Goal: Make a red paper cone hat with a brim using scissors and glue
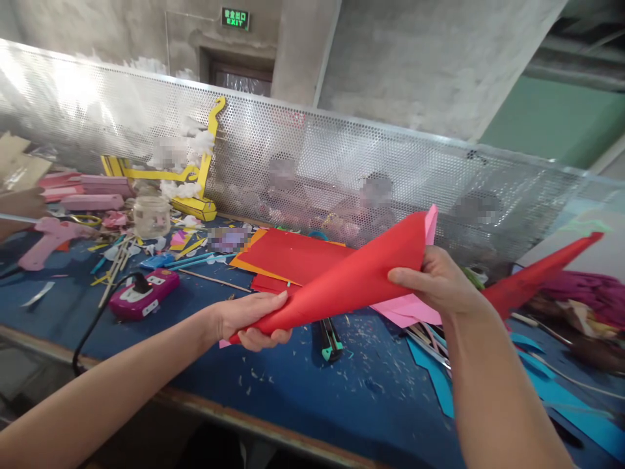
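A red paper cone (336, 280) is held slantwise above the blue table, narrow tip at the left and wide mouth at the upper right. My left hand (256, 319) is closed around the narrow end, thumb on top. At the wide mouth my right hand (434, 280) grips the edge, thumb outside and the other fingers partly hidden inside or behind the paper. A bit of pink paper (430, 225) shows at the mouth. Beneath the cone lie red sheets (297, 254) on orange ones, a pink sheet (403, 309) and a utility knife (331, 342).
A purple power strip (145, 294), a pink glue gun (49, 241) and a glass jar (151, 217) stand at the left. Yellow paper shapes (195, 207) rest near the perforated metal screen (317, 163). Blue paper strips (581, 417), scissors (434, 348) and another red paper piece (541, 277) lie right.
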The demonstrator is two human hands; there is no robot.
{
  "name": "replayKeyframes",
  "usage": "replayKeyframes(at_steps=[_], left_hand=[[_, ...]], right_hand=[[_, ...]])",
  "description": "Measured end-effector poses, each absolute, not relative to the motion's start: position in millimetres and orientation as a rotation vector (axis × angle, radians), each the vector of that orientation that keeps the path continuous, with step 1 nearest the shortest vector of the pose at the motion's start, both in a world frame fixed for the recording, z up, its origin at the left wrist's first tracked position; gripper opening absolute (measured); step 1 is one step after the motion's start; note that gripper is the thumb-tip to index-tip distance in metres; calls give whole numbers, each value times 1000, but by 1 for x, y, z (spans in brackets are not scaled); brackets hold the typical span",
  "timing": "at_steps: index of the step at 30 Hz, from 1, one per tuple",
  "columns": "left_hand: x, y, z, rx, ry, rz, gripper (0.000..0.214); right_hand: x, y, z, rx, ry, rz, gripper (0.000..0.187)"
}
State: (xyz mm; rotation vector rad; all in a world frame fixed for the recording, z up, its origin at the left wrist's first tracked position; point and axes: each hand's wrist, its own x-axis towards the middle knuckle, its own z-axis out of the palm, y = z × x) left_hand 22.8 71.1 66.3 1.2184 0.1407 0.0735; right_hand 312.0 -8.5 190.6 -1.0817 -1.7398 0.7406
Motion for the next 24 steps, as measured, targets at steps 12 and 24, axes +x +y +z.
replayKeyframes(at_steps=[12, 24], left_hand=[[37, 60, 72, 1608, 487, 644, 32], [44, 51, 76, 2359, 976, 942, 44]], right_hand=[[319, 4, 169, -1099, -1634, 733, 19], [312, 12, 173, -1117, -1574, 636, 21]])
